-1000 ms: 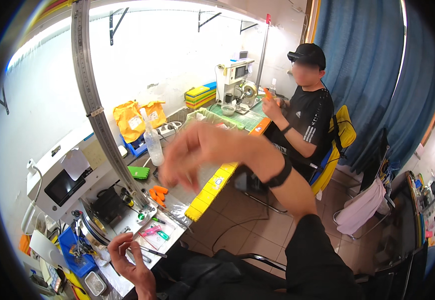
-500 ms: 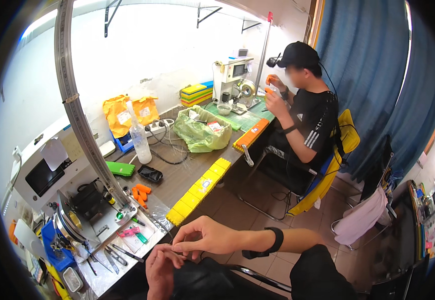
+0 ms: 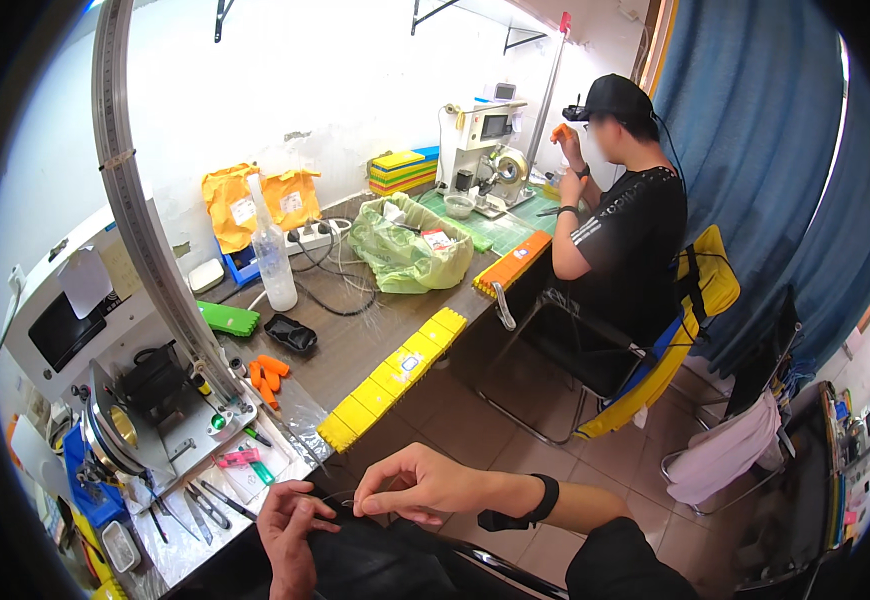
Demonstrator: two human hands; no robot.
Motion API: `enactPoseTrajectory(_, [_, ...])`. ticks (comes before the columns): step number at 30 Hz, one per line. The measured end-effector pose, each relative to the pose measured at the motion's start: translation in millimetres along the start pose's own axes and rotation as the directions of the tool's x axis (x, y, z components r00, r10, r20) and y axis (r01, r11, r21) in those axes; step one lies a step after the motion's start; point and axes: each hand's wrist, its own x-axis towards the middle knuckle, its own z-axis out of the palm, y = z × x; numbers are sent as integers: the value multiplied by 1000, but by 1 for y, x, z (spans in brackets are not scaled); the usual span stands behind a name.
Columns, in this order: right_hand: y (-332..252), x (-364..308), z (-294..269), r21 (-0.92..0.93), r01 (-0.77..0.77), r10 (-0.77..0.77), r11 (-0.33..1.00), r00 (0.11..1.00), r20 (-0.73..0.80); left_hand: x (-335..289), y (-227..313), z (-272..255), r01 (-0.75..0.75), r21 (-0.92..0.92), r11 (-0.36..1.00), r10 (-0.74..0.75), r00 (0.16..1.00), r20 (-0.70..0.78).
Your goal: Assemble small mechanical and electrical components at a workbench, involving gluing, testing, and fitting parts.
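My right hand (image 3: 420, 487) comes in from the right, a black band on its wrist, its thumb and forefinger pinched together. From that pinch a thin, wire-like strand (image 3: 343, 498) runs toward my left hand (image 3: 293, 532). The left fingers are curled, the thumb close to the fingertips, and they seem to grip the strand's other end, which is too fine to make out. Both hands are above dark cloth, in front of the bench's near edge. The yellow ribbed strip (image 3: 392, 380) on the bench edge lies beyond them.
At left stand a machine with a reel (image 3: 115, 432), pliers (image 3: 207, 506) and orange pieces (image 3: 270, 372). A clear bottle (image 3: 273, 262) and a green bag-lined bin (image 3: 410, 245) stand farther back. A co-worker (image 3: 620, 210) sits at the far right beside another machine (image 3: 485, 150).
My hands have drawn apart, the left going leftward, and the strand shows between them. The view has shifted a little. The co-worker's hands have moved apart, one lower.
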Motion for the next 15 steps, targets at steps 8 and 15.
enactPoseTrajectory(8, [-9,-2,-2,136,230,-208,964,966,-155,-11,-18,30,451,156,879,-472,779,413])
enactPoseTrajectory(15, [-18,-14,-4,81,234,-213,969,954,-212,-12,-21,10,259,140,956,-287,927,243])
